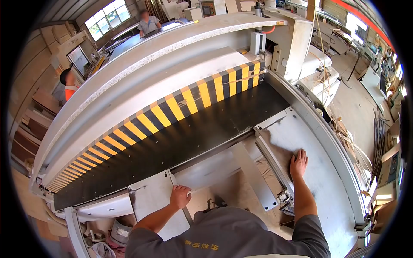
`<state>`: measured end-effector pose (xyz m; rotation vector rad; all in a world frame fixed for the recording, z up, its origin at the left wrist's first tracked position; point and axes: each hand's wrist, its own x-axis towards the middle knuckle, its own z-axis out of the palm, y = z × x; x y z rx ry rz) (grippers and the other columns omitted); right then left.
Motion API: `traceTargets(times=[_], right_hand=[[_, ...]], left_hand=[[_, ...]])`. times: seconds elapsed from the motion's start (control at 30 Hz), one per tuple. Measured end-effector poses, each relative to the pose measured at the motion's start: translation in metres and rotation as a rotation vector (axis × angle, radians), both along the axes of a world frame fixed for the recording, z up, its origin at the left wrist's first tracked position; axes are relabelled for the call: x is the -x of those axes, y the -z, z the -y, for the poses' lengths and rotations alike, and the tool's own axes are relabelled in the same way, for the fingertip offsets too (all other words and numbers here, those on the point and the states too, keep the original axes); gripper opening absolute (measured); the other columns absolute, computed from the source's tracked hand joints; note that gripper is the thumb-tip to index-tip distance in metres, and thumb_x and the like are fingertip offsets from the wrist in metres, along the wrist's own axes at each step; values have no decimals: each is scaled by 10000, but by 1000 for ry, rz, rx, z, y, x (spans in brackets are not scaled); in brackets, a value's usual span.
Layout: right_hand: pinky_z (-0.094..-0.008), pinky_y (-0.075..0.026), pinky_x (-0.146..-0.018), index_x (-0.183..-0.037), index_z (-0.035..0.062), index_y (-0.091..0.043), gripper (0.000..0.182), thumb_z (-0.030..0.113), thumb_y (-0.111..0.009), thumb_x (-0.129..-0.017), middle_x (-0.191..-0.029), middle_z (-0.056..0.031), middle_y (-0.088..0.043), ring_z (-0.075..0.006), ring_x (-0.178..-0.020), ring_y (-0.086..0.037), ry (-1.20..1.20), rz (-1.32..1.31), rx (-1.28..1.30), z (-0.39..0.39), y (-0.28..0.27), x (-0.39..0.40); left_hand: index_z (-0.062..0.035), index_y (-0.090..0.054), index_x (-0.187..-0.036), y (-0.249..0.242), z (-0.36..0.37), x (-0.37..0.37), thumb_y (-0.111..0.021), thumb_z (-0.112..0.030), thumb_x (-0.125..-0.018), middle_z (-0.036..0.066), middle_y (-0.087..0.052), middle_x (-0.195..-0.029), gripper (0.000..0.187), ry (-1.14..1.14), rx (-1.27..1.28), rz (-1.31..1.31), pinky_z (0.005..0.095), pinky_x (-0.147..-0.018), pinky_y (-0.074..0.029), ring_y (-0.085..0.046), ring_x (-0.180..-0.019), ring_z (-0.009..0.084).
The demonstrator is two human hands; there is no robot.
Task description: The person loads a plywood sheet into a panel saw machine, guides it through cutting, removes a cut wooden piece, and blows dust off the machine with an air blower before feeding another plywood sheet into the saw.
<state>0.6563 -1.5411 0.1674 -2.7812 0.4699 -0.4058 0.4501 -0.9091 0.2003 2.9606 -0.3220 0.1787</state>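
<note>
Seen from the head camera, looking steeply down: a person in a grey shirt leans over a large grey panel saw in a workshop. The left hand [180,197] is curled over the right edge of a small grey metal support table [150,200], fingers bent around that edge. The right hand [298,163] lies flat and spread, palm down, grasping nothing, on a wider grey metal support table [314,172] to the right, just beside its ridged aluminium guide rail [273,161]. Between the two tables there is a gap showing the dusty floor. Beyond the hands runs a black machine bed [172,146], and above it a long guard striped yellow and black [172,107]. Far behind the machine stands another person [148,23]; a second one in orange [68,84] bends at the left.
</note>
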Motion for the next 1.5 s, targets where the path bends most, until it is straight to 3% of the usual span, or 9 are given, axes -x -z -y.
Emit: traceTargets(times=[0.13,0.3,0.7,1.5], right_hand=[[-485,-208,-1328,-1560,20,-483,592,308,-570,-1050,-1691,-156,-411,-322,-1598,-316,-1,7,3,0,2,0],[-482,-204,-1330,-1563,24,-477,592,311,-566,-1054,-1694,-155,-409,-315,-1602,-312,0,8,10,1,5,-1],[-484,-199,-1331,-1571,22,-468,598,311,-559,-1056,-1693,-158,-410,-315,-1605,-306,7,-7,4,2,6,0],[-477,-200,-1331,-1567,35,-479,580,324,-548,-1069,-1693,-145,-410,-303,-1607,-304,9,-17,10,1,7,-1]], left_hand=[[-143,-769,-893,2,-1,-1,-749,-217,-869,16,-768,-990,80,8,7,10,421,-1039,-432,-674,-1071,218],[-137,-756,-777,4,-3,-2,-749,-216,-871,13,-760,-907,123,21,-3,12,423,-1020,-438,-674,-1050,210],[-129,-728,-732,1,-3,0,-794,-273,-860,13,-752,-889,204,37,-22,-61,447,-1026,-424,-669,-1063,212],[-142,-718,-736,3,-3,0,-804,-262,-821,30,-752,-884,171,15,-7,-57,446,-1032,-423,-667,-1075,233]])
